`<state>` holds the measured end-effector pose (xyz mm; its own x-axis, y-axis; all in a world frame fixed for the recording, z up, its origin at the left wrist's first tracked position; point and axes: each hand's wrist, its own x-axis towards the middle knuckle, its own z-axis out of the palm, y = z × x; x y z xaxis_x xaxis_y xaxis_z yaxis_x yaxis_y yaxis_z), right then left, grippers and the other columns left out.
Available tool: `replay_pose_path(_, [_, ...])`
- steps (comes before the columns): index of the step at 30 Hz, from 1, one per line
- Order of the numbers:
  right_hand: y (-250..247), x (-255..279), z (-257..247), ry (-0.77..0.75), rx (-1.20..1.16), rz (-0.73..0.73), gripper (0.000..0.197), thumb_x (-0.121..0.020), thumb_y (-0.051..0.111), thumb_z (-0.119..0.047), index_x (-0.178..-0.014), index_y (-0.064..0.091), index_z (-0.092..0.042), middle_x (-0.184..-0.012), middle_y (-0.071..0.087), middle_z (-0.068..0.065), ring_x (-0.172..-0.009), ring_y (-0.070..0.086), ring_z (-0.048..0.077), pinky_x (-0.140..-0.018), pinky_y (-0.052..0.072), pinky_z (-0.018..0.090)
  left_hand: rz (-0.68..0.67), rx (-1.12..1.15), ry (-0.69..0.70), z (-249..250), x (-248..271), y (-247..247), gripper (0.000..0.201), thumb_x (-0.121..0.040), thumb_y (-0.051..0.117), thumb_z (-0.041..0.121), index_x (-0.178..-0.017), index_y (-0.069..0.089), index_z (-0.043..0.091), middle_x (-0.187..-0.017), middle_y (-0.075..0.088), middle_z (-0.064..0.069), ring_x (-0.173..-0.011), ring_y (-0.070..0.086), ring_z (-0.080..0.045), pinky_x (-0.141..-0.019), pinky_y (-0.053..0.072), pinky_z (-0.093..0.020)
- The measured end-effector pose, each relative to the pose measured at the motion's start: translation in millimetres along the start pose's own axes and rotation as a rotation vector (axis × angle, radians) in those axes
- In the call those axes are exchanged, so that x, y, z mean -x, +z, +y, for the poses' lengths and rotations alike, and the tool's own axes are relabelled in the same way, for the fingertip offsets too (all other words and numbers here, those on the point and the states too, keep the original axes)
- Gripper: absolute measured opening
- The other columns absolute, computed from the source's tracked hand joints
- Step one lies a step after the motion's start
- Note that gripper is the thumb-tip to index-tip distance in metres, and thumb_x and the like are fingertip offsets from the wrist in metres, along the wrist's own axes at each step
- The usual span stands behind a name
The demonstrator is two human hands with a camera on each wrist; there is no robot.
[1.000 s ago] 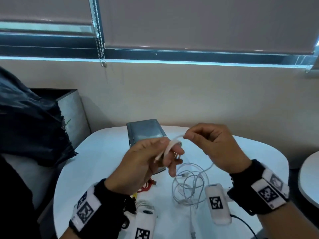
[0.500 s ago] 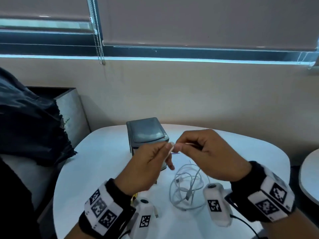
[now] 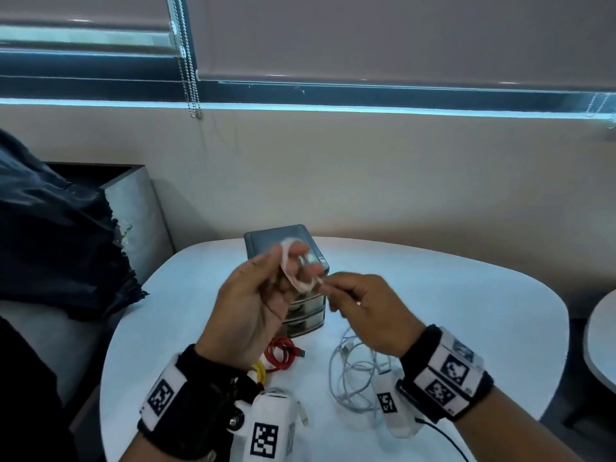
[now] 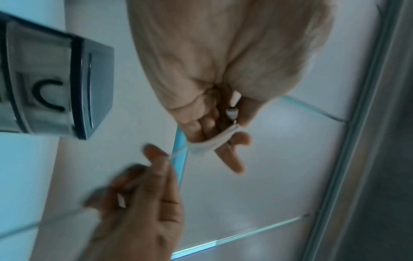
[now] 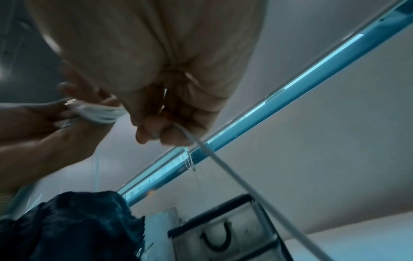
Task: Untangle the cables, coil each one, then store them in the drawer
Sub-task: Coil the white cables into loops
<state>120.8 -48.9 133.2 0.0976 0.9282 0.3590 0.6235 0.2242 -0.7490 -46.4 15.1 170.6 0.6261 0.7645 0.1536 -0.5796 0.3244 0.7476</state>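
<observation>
A white cable is wound in a small coil (image 3: 295, 273) round the fingers of my raised left hand (image 3: 266, 288), which grips it in front of the grey drawer unit (image 3: 266, 238). The left wrist view shows the coil (image 4: 208, 144) across my fingers and a plug (image 4: 232, 113) tucked in the palm. My right hand (image 3: 353, 305) pinches the same cable just right of the coil. In the right wrist view the cable (image 5: 225, 169) runs taut from that pinch down toward the table. Its loose remainder (image 3: 353, 378) lies tangled on the white table (image 3: 466, 311).
A coiled red cable (image 3: 281, 353) and a yellow one (image 3: 259, 371) lie on the table below my left hand, near the drawer fronts (image 3: 305, 315). A black bag (image 3: 50, 245) sits at the left over a grey bin (image 3: 133, 208). A wall stands behind.
My left hand has risen and turned, with the coil now round its fingers. My right hand has swung down to the right of the coil, still pinching the cable.
</observation>
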Motion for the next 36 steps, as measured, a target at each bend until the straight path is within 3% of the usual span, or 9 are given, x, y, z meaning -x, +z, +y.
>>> replay_pose_path(4, [21,12,4,0.063,0.068,-0.276,0.026,-0.103,0.046,-0.021,-0.094,0.067,-0.011,-0.064,0.052,-0.011,-0.059,0.05,0.002,-0.059,0.04,0.016,0.197,0.057,0.176,4,-25,-15,0.029,-0.104,0.043,0.021,-0.101,0.065,0.002,-0.084,0.071,-0.002,-0.098,0.073,-0.019,-0.086,0.057,-0.026])
replay_pose_path(8, [10,17,-3,0.035,0.066,-0.305,0.024,-0.104,0.045,-0.025,-0.1,0.066,-0.014,-0.061,0.046,-0.015,-0.057,0.043,0.004,-0.056,0.035,0.017,0.346,-1.114,0.465,-8,-36,-54,0.033,-0.108,0.039,0.029,-0.089,0.063,0.016,-0.081,0.073,0.006,-0.085,0.067,-0.002,-0.076,0.046,-0.016])
replay_pose_path(12, [-14,2,-13,-0.042,0.117,-0.147,0.023,-0.102,0.048,-0.029,-0.095,0.068,-0.021,-0.064,0.055,-0.009,-0.055,0.045,0.008,-0.055,0.037,0.024,0.086,-1.573,0.37,-34,-24,-71,0.037,-0.108,0.034,0.029,-0.073,0.043,0.019,-0.065,0.052,-0.001,-0.06,0.055,-0.013,-0.056,0.042,-0.032])
replay_pose_path(14, [-25,-8,-10,-0.057,0.148,-0.021,0.019,-0.1,0.053,-0.028,-0.091,0.069,-0.025,-0.074,0.066,-0.004,-0.066,0.057,0.016,-0.064,0.048,0.033,-0.047,-1.469,0.16,-39,-13,-67,0.043,-0.107,0.036,0.033,-0.075,0.056,0.012,-0.06,0.057,-0.006,-0.054,0.054,-0.015,-0.057,0.047,-0.038])
replay_pose_path(17, [-33,-15,3,0.009,0.049,0.113,0.02,-0.097,0.059,-0.021,-0.084,0.07,-0.031,-0.074,0.069,-0.01,-0.065,0.056,0.013,-0.065,0.047,0.027,-0.135,-0.851,-0.149,-27,6,-46,0.044,-0.104,0.043,0.028,-0.082,0.07,0.002,-0.06,0.053,-0.007,-0.054,0.053,-0.022,-0.061,0.05,-0.032])
replay_pose_path(23, [15,13,10,0.065,0.035,-0.118,0.029,-0.102,0.051,-0.023,-0.077,0.066,-0.027,-0.059,0.05,-0.006,-0.053,0.041,0.004,-0.055,0.036,0.022,-0.058,-0.027,-0.013,4,8,-10,0.045,-0.096,0.041,0.024,-0.078,0.077,0.003,-0.07,0.064,-0.008,-0.065,0.066,-0.016,-0.072,0.059,-0.026])
replay_pose_path(27, [25,24,-22,0.038,0.079,-0.199,0.027,-0.102,0.048,-0.023,-0.078,0.057,-0.014,-0.061,0.047,-0.01,-0.056,0.043,0.007,-0.057,0.036,0.024,0.099,-0.435,0.226,-12,-2,-23,0.032,-0.095,0.049,0.032,-0.1,0.07,0.008,-0.085,0.074,-0.005,-0.085,0.072,-0.023,-0.074,0.055,-0.023])
replay_pose_path(31, [11,18,-47,-0.15,0.536,-0.087,0.028,-0.098,0.036,-0.027,-0.085,0.061,-0.022,-0.082,0.062,-0.007,-0.072,0.055,0.012,-0.066,0.047,0.029,0.01,-1.178,0.454,-35,5,-24,0.036,-0.107,0.04,0.031,-0.081,0.062,0.018,-0.07,0.063,0.004,-0.065,0.06,-0.011,-0.062,0.049,-0.025])
replay_pose_path(36, [11,22,-37,-0.209,0.388,-0.031,0.008,-0.092,0.053,-0.021,-0.09,0.06,-0.02,-0.132,0.053,-0.002,-0.117,0.055,0.01,-0.087,0.046,0.021,-0.042,-1.072,0.052,-27,9,-23,0.054,-0.106,0.039,0.02,-0.053,0.047,0.026,-0.05,0.05,0.01,-0.046,0.045,-0.003,-0.048,0.036,-0.013])
